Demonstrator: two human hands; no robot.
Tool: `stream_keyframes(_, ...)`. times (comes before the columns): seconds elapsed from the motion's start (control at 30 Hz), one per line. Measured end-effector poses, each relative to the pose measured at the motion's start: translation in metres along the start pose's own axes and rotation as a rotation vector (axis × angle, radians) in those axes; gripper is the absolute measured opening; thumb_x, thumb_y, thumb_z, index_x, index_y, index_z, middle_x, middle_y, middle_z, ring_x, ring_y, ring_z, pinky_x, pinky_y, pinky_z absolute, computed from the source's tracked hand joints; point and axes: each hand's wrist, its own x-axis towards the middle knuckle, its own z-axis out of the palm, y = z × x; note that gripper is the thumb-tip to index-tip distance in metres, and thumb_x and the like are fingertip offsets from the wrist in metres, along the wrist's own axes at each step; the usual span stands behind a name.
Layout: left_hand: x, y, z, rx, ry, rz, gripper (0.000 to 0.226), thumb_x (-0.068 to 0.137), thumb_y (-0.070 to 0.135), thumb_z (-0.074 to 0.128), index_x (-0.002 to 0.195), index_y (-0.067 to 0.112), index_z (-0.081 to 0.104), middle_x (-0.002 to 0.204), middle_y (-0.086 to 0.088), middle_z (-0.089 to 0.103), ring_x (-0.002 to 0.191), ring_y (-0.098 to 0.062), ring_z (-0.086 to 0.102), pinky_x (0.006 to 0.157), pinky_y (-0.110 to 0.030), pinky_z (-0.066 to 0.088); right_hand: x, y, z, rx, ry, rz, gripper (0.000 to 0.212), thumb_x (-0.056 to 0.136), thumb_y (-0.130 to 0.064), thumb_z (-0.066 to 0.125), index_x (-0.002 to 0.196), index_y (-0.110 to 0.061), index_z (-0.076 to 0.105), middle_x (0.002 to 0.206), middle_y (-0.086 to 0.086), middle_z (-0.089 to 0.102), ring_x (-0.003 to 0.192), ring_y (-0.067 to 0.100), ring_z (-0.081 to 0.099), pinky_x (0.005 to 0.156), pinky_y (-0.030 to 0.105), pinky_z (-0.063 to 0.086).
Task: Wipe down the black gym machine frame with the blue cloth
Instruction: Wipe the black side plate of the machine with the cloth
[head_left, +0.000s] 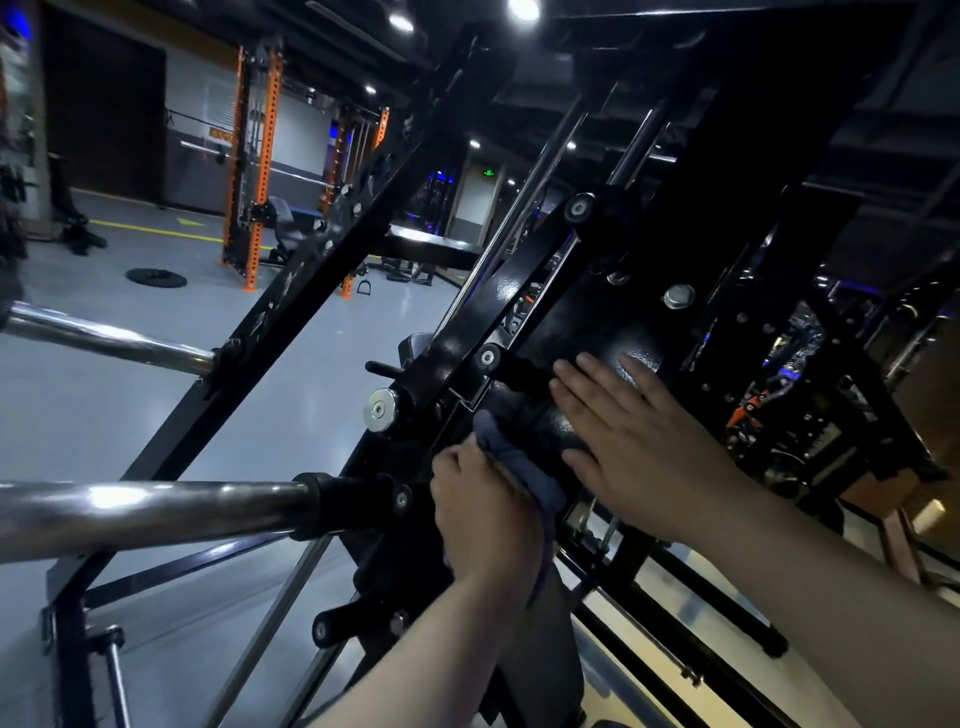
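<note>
Friend: Where's the blue cloth?
Me: Bunched in my left hand, fingers curled round it, against the black frame. My right hand lies flat, fingers spread, on the plate.
Friend: Advice?
Me: Press firmly, wipe along the frame, work round each bolt. No containers in sight.

One orange rack was seen upright on grey floor; black weight plate was laid flat nearby; green sign was lit beyond.
</note>
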Motion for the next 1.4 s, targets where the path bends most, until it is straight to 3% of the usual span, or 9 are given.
stream_keyframes(0.2, -0.043, -0.047, 0.001, -0.021, 0.093, 0.037, 0.035, 0.099, 0.013, 0.041, 0.127, 0.009, 0.061, 0.124, -0.009, 0.055, 0.118, -0.025, 0.05, 0.091, -0.025, 0.036, -0.001, 0.001, 0.002, 0.005, -0.025, 0.007, 0.069, 0.098, -0.047, 0.031, 0.151, -0.006, 0.045, 0.162, 0.01, 0.036, 0.152, 0.026, 0.03, 0.123, 0.051, 0.018)
stream_keyframes(0.3, -0.018, -0.022, -0.001, -0.03, 0.12, 0.152, 0.049, 0.093, 0.006, 0.05, 0.14, 0.018, 0.055, 0.142, -0.003, 0.046, 0.132, -0.021, 0.041, 0.104, -0.022, 0.03, -0.001, 0.0, 0.002, -0.003, -0.028, 0.008, 0.069, 0.098, -0.047, 0.03, 0.151, -0.005, 0.044, 0.163, 0.01, 0.035, 0.153, 0.026, 0.029, 0.124, 0.051, 0.016)
stream_keyframes(0.4, 0.0, -0.01, 0.004, 0.149, 0.104, 0.318, 0.055, 0.084, 0.029, 0.056, 0.138, 0.023, 0.055, 0.151, -0.007, 0.04, 0.138, -0.028, 0.034, 0.114, -0.034, 0.024, -0.002, 0.001, 0.001, -0.015, -0.025, 0.007, 0.069, 0.099, -0.047, 0.029, 0.152, -0.005, 0.044, 0.163, 0.01, 0.034, 0.153, 0.026, 0.027, 0.124, 0.051, 0.015)
stream_keyframes(0.57, -0.021, -0.031, 0.019, 0.436, 0.158, 0.252, 0.063, 0.094, 0.038, 0.036, 0.139, -0.003, 0.055, 0.152, -0.018, 0.042, 0.138, -0.035, 0.031, 0.115, -0.043, 0.015, -0.001, -0.001, 0.001, -0.011, -0.022, 0.004, 0.069, 0.099, -0.045, 0.031, 0.152, -0.003, 0.042, 0.164, 0.012, 0.033, 0.154, 0.027, 0.026, 0.124, 0.054, 0.019)
stream_keyframes(0.73, 0.012, -0.011, 0.013, 0.481, 0.094, 0.113, 0.058, 0.097, 0.037, 0.03, 0.134, 0.001, 0.057, 0.15, -0.009, 0.043, 0.133, -0.032, 0.032, 0.113, -0.042, 0.015, -0.001, -0.001, 0.002, -0.002, -0.021, -0.009, 0.069, 0.099, -0.046, 0.03, 0.152, -0.003, 0.042, 0.163, 0.012, 0.034, 0.153, 0.028, 0.027, 0.124, 0.053, 0.016)
stream_keyframes(0.97, -0.014, -0.025, 0.009, 0.286, 0.132, 0.234, 0.048, 0.088, 0.032, 0.041, 0.124, 0.009, 0.063, 0.14, -0.004, 0.054, 0.121, -0.03, 0.045, 0.104, -0.042, 0.036, -0.002, -0.002, 0.003, 0.017, 0.001, -0.008, 0.069, 0.099, -0.046, 0.031, 0.151, -0.004, 0.045, 0.162, 0.012, 0.036, 0.152, 0.028, 0.029, 0.124, 0.052, 0.012)
stream_keyframes(1.17, -0.02, -0.019, 0.001, 0.023, 0.027, 0.302, 0.051, 0.082, 0.027, 0.045, 0.123, 0.009, 0.068, 0.136, 0.001, 0.057, 0.122, -0.021, 0.048, 0.097, 0.003, 0.014, -0.002, 0.0, 0.001, 0.077, -0.03, 0.008, 0.068, 0.096, -0.047, 0.034, 0.15, -0.007, 0.048, 0.161, 0.009, 0.039, 0.151, 0.024, 0.032, 0.122, 0.048, 0.014)
stream_keyframes(1.27, -0.003, 0.002, 0.002, 0.002, -0.01, 0.422, 0.033, 0.085, 0.016, 0.056, 0.112, 0.012, 0.074, 0.128, 0.002, 0.063, 0.119, -0.02, 0.05, 0.095, 0.004, 0.019, -0.001, 0.004, -0.006, 0.147, -0.038, 0.015, 0.064, 0.094, -0.043, 0.036, 0.145, -0.01, 0.054, 0.158, 0.006, 0.044, 0.149, 0.02, 0.037, 0.121, 0.042, 0.015)
stream_keyframes(1.4, 0.01, 0.016, 0.002, -0.071, -0.006, 0.59, 0.024, 0.08, 0.014, 0.056, 0.091, 0.02, 0.077, 0.109, 0.008, 0.066, 0.107, -0.018, 0.056, 0.095, -0.014, 0.038, -0.006, 0.004, -0.011, 0.286, -0.007, 0.09, 0.057, 0.094, -0.03, 0.035, 0.145, -0.01, 0.054, 0.157, 0.003, 0.045, 0.15, 0.015, 0.034, 0.121, 0.037, 0.014)
